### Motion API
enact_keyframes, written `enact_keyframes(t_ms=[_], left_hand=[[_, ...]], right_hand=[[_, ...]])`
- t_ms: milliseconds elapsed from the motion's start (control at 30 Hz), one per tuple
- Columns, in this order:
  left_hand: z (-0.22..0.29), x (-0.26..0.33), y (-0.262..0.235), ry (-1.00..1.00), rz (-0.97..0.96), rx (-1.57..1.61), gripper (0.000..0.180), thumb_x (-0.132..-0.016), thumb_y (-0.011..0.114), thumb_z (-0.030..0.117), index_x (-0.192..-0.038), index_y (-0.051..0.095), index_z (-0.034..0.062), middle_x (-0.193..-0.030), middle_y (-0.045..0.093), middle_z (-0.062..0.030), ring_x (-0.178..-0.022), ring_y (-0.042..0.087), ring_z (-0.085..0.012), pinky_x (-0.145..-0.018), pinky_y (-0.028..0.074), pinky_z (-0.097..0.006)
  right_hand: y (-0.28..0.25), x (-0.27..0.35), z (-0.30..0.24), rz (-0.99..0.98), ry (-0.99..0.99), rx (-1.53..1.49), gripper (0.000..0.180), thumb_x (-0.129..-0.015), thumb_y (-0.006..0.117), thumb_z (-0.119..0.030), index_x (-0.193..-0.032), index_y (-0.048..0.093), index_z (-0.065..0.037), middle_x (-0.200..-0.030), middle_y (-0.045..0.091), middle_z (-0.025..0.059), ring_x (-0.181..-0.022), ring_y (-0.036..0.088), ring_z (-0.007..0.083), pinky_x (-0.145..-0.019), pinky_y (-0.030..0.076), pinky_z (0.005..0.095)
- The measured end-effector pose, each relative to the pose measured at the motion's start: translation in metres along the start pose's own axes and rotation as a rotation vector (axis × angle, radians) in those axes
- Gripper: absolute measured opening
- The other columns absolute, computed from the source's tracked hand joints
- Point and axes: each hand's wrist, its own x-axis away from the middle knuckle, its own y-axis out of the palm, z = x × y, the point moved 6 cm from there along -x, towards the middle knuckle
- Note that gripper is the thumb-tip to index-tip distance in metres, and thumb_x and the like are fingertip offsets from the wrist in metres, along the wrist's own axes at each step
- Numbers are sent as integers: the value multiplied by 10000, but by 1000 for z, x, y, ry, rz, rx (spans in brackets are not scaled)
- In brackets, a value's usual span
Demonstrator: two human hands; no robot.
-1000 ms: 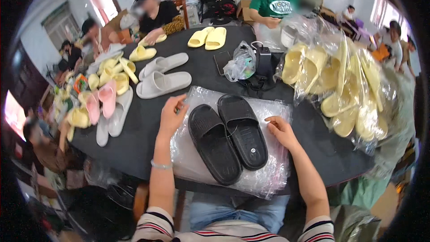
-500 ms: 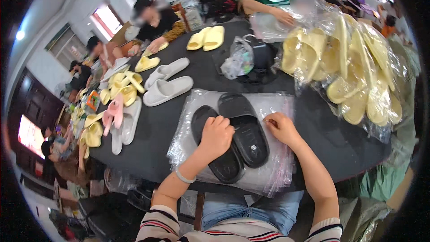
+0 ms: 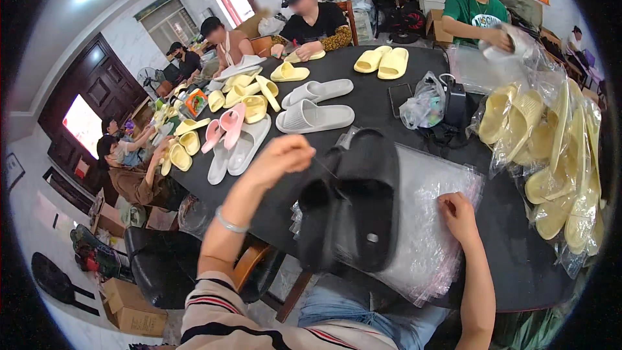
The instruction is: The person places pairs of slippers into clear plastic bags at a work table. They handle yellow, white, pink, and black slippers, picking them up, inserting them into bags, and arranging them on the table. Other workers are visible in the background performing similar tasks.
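Black bench carries a clear bag stack at its near edge. Left hand is pinched shut on the black slippers, lifting the pair tilted above the stack. Right hand lies flat on the stack with fingers spread, right of the slippers; yellow slippers farther right.

Slippers over bags; bags on table
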Motion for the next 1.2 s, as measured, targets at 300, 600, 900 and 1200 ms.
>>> enact_keyframes(t_ms=[300,600,900,1200], left_hand=[[50,5,-301,-78,755,-1095,257,-868,639,274,-855,631,18,-726,617,-96,-669,616,-172,-573,481,-330],[-1,-7,-347,294,873,-1256,497,-746,706,253,-1132,568,-29,-974,623,-236,-904,600,-407,-812,471,-469],[-56,-61,-31,400,158,-1027,549,-824,675,224,-1279,477,-11,-1356,444,-255,-1274,429,-376,-1069,343,-433],[-133,-124,100,352,19,-1282,580,-970,409,443,-1414,402,69,-1507,327,-140,-1397,279,-337,-1137,181,-520]], right_hand=[[-7,5,1,1,-1,40,99,-830,651,-45,-927,668,-47,-835,593,112,-683,586,223,-628,479,320],[-1,5,-4,15,-14,23,118,-820,653,-32,-936,666,-45,-855,599,116,-695,608,231,-634,495,311],[-2,8,-2,-8,-53,45,173,-809,655,-48,-979,662,-73,-865,605,108,-714,621,237,-672,513,336],[-13,8,-33,49,-240,345,390,-817,661,-161,-1199,588,-134,-1216,564,101,-1143,521,299,-958,406,429]])
